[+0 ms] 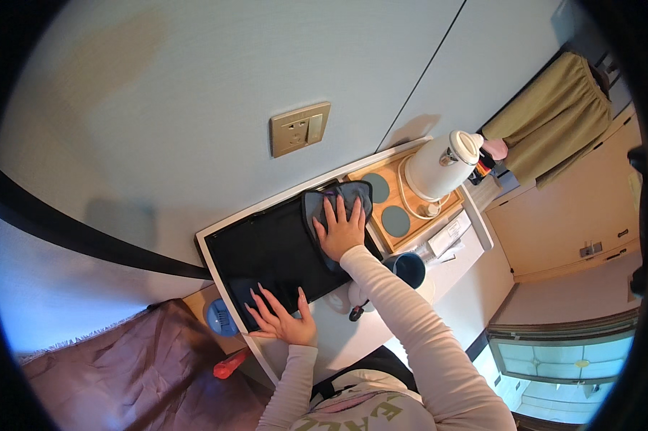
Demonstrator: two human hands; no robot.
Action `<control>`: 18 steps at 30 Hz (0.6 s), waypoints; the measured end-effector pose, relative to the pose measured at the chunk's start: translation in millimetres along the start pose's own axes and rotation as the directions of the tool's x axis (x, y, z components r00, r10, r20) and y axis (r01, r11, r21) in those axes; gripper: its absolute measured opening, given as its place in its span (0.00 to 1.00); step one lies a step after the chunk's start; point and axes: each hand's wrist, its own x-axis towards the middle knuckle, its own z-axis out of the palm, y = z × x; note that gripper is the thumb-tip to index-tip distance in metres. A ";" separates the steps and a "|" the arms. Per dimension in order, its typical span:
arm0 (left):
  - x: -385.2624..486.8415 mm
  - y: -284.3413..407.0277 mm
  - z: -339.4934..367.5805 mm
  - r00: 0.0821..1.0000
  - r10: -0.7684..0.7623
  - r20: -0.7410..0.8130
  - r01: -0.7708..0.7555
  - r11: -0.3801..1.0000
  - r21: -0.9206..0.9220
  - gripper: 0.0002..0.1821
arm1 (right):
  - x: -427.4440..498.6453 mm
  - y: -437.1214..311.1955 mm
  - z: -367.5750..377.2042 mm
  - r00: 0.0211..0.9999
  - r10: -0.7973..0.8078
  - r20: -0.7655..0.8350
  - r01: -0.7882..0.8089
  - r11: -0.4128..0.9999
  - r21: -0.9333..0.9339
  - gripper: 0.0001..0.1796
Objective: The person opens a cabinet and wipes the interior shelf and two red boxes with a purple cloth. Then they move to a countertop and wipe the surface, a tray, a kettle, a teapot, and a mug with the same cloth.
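My right hand (pixel 342 229) lies palm down on a grey cloth (pixel 312 207) with dark edging, its fingers spread across it. The cloth covers the right end of a glossy black panel (pixel 264 242) on a white-rimmed tabletop. Near the panel's lower left corner is my left hand (pixel 285 319), fingers apart and nothing held; whether its fingertips touch the panel I cannot tell. Just beside my right wrist stands a dark blue mug (pixel 407 268). A white rounded item (pixel 358 295) with a black part is partly hidden by my right forearm.
A white electric kettle (pixel 437 164) and two grey-green round coasters (pixel 395 221) occupy a wooden tray (pixel 389 175). Papers (pixel 449 234) lie in front. A wall socket (pixel 300 129) is above. Left of the table are a blue lidded item (pixel 221 318) and a red object (pixel 231 365).
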 end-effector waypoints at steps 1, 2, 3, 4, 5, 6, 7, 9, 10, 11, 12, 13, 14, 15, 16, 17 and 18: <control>0.2 0.8 -0.9 1.000 -0.012 0.012 0.013 1.000 -0.007 0.43 | -9.1 -0.1 -5.6 0.998 0.017 0.057 -0.015 0.999 -0.033 0.33; 0.7 1.8 -1.6 1.000 -0.018 0.024 0.018 1.000 -0.009 0.42 | -19.6 0.8 -11.5 0.988 0.044 0.149 -0.034 0.997 -0.072 0.34; 0.8 2.6 -1.8 0.999 -0.030 0.031 0.031 0.999 -0.014 0.42 | -25.4 3.2 -15.7 0.970 0.072 0.234 -0.046 0.992 -0.115 0.35; 1.1 3.1 -1.9 0.998 -0.047 0.037 0.047 0.999 -0.022 0.42 | -28.9 4.9 -18.0 0.975 0.047 0.217 -0.006 0.983 -0.183 0.34; 1.0 3.5 -1.6 0.999 -0.041 0.029 0.042 0.999 -0.023 0.42 | -27.0 8.4 -18.4 0.989 -0.003 0.148 0.022 0.991 -0.131 0.34; 1.0 3.2 -1.2 0.999 -0.035 0.020 0.036 0.999 -0.019 0.42 | -21.9 11.8 -16.8 0.995 -0.044 0.095 0.053 0.994 -0.096 0.33; 0.9 2.9 -0.4 0.999 -0.034 0.028 0.034 0.999 0.000 0.42 | -13.3 14.3 -12.9 0.996 -0.084 0.043 0.087 0.995 -0.058 0.33; 0.7 1.1 2.0 1.000 -0.007 -0.014 0.007 1.000 0.007 0.40 | 22.3 21.6 0.0 0.984 -0.129 -0.124 0.145 0.982 0.124 0.27; 0.1 0.3 3.8 0.999 0.011 -0.041 -0.010 1.000 0.022 0.39 | 39.7 25.0 6.6 0.980 -0.136 -0.146 0.166 0.961 0.222 0.25; 0.2 -0.9 6.1 0.997 0.028 -0.070 -0.025 0.999 0.037 0.39 | 53.7 27.4 11.9 0.975 -0.128 -0.184 0.181 0.932 0.313 0.23; -0.9 -1.8 7.7 0.997 0.023 -0.069 -0.019 0.999 0.050 0.38 | 61.2 29.1 15.6 0.979 -0.120 -0.166 0.170 0.928 0.332 0.22; -1.4 -2.9 9.5 0.996 0.029 -0.089 -0.025 0.999 0.045 0.38 | 66.7 29.9 17.2 0.982 -0.107 -0.155 0.156 0.924 0.350 0.21; -2.0 -3.6 11.1 0.994 0.036 -0.106 -0.032 0.999 0.041 0.37 | 66.2 30.6 16.4 0.985 -0.108 -0.134 0.147 0.931 0.333 0.22; -2.8 -4.5 12.0 0.991 0.051 -0.125 -0.047 0.998 0.034 0.37 | 62.4 30.1 13.0 0.986 -0.103 -0.128 0.137 0.944 0.300 0.21; -2.7 -4.8 13.3 0.992 0.041 -0.118 -0.038 0.999 0.027 0.37 | 53.8 29.1 7.6 0.987 -0.127 -0.099 0.146 0.964 0.224 0.22; -3.2 -5.3 13.5 0.993 0.042 -0.111 -0.037 0.998 0.042 0.38 | 44.9 27.9 0.4 0.992 -0.120 -0.039 0.124 0.983 0.133 0.23; -3.2 -5.7 14.0 0.993 0.044 -0.109 -0.038 0.998 0.052 0.38 | 35.4 26.3 -7.8 0.994 -0.096 0.059 0.092 0.994 0.066 0.24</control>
